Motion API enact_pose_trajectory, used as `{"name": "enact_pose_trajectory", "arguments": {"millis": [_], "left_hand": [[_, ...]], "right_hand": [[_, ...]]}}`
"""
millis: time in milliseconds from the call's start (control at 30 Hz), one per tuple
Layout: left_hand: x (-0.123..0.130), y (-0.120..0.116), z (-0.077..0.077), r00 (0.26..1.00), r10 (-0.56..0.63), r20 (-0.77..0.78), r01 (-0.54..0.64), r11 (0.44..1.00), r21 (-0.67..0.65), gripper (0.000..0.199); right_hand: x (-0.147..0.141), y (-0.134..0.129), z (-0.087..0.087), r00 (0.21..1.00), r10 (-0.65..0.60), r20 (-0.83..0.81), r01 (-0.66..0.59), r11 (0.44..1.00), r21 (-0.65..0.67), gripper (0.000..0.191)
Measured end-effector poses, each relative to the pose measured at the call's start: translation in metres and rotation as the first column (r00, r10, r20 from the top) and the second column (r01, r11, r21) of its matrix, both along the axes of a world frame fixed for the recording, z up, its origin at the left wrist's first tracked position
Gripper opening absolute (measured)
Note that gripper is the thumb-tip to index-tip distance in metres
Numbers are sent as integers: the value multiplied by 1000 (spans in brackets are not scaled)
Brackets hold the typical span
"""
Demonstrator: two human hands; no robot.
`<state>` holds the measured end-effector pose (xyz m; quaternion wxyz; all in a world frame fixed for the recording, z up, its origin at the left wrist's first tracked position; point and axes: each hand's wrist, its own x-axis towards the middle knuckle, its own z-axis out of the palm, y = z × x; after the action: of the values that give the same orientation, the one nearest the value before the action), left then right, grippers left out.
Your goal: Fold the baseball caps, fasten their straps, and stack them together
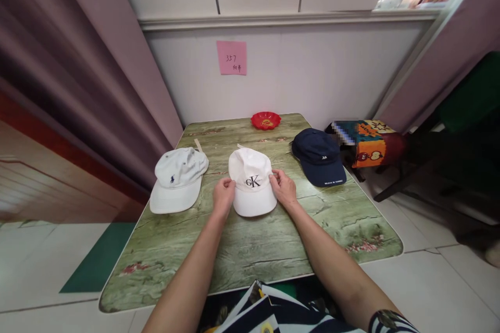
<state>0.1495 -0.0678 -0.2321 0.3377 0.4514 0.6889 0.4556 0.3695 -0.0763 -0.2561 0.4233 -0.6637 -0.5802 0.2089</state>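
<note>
A white baseball cap (250,166) with a dark monogram on its front lies at the middle of the table, brim towards me. My left hand (224,195) pinches its left edge where crown meets brim. On the opposite edge, my right hand (284,187) grips the cap with fingers closed. To the left rests a pale grey-white cap (182,169) with a small dark emblem, its strap end sticking up behind. A navy cap (318,153) with a small white mark and lettering along its brim lies to the right. Neither hand touches these two.
A red scalloped dish (265,120) sits at the far edge of the green wood-patterned table (258,260). Behind it, a pink note (232,58) is stuck to the wall. A stool with a patterned cover (375,148) stands right of the table; a curtain (117,52) hangs left.
</note>
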Motion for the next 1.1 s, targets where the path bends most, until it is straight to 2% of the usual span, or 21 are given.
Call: {"name": "enact_pose_trajectory", "arguments": {"millis": [100,167,200,267,300,367,433,533,633,700,800,900,1033,1100], "left_hand": [[1,-1,1,990,-39,139,39,999,-1,30],[1,-3,1,929,-77,362,79,997,12,31],[1,-3,1,852,-96,514,101,995,18,29],[0,-4,-1,596,-121,794,159,987,31,23],[-1,-4,-3,461,-127,878,191,981,42,20],[-2,-4,-5,281,-145,949,255,964,72,21],[-4,-4,-6,171,-172,970,294,949,116,30],[-1,-8,-2,77,-208,975,373,913,165,47],[5,-14,7,29,-244,969,433,877,208,61],[7,-15,11,21,-252,967,427,877,219,63],[1,-10,12,33,-219,975,330,923,196,57],[-14,-3,7,63,-180,982,225,961,162,51],[-28,-2,0,63,-184,981,236,958,164,59],[-28,-3,0,68,-202,977,235,955,181,62]], "right_hand": [[3,0,0,986,47,-157,-46,999,10,46],[5,1,0,914,90,-396,-83,996,36,57],[6,1,1,839,112,-532,-102,994,49,64],[7,2,2,625,157,-764,-153,985,78,74],[7,2,3,504,181,-845,-197,976,91,74],[6,1,4,271,199,-942,-321,941,107,61],[4,0,4,86,166,-982,-462,880,108,46],[-5,-1,2,-72,85,-994,-599,793,111,41],[-18,1,1,-140,40,-989,-662,739,124,46],[-24,3,2,-168,37,-985,-662,736,141,49],[-27,7,5,-194,71,-978,-615,768,178,52],[-25,9,9,-180,91,-979,-581,794,180,51],[-23,7,10,-153,105,-983,-532,829,171,51],[-23,3,9,-138,128,-982,-530,828,182,57]]}}
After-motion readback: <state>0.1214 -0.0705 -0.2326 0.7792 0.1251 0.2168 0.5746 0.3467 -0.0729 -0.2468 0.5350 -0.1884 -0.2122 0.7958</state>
